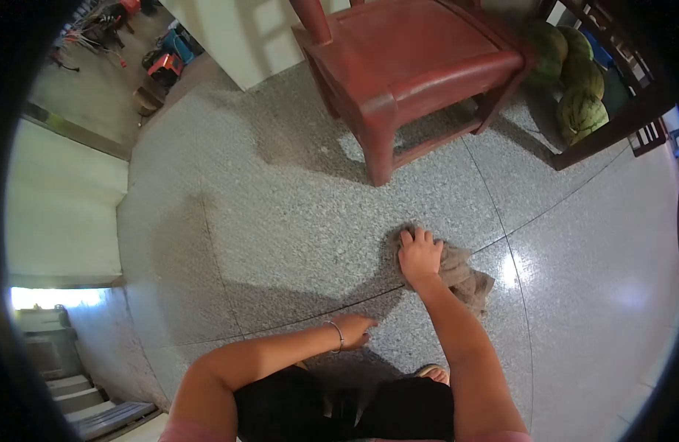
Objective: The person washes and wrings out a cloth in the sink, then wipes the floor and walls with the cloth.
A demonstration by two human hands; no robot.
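Note:
My right hand (420, 258) presses a crumpled brown-grey cloth (466, 280) against the speckled floor (302, 221). Its fingers bend over the top of the cloth, and the loose end trails out to the right. Across my knees reaches my left arm, with a thin bracelet (338, 337) at the wrist. Nothing is in my left hand (355, 329); its fingers are partly apart, just above the floor. A sandalled foot (434, 373) shows between my arms.
A red chair (420, 55) stands ahead of the cloth. Several watermelons (582, 110) lie at the far right beside dark wooden furniture (612, 132). Pale walls (67, 199) edge the floor on the left, with steps (70, 387) below. Tools and a red machine (165, 68) sit beyond the doorway.

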